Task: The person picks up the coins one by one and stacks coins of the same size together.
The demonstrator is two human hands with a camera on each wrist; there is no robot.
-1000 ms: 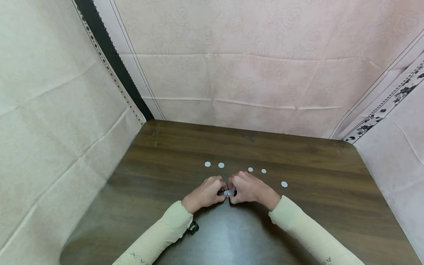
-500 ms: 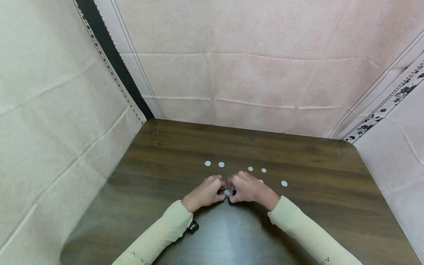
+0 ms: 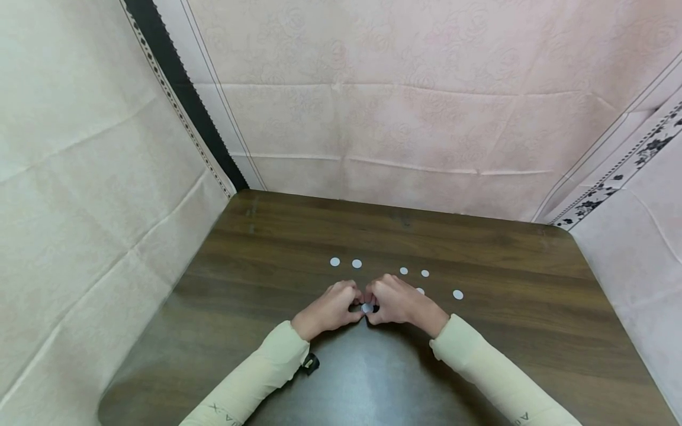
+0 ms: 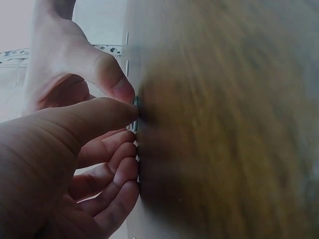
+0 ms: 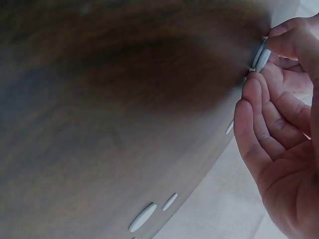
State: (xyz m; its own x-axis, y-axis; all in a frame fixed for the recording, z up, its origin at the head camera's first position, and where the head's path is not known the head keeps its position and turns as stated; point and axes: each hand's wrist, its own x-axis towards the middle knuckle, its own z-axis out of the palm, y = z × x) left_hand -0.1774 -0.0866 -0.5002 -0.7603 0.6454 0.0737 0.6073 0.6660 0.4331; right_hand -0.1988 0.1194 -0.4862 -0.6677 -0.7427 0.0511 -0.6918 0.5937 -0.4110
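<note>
A small white disc lies between both hands on the brown wooden table. Seen edge-on in the right wrist view, the white discs form a short stack close against the tabletop. From the left, my left hand pinches at the stack with curled fingers and thumb. My right hand mirrors it on the other side, its thumb and fingers at the rim. The thumbtips come close together in the left wrist view, where the thumbs and fingers hide most of the discs.
Beyond the hands, loose white discs lie at the left, and several more lie at the right, including one disc beside the right wrist. Another disc is partly covered by the right hand. Pale patterned cloth hangs behind the table.
The upper white disc, earlier offset to the right over another, has shifted left and now lines up over it. Both hands stay in nearly the same place.
</note>
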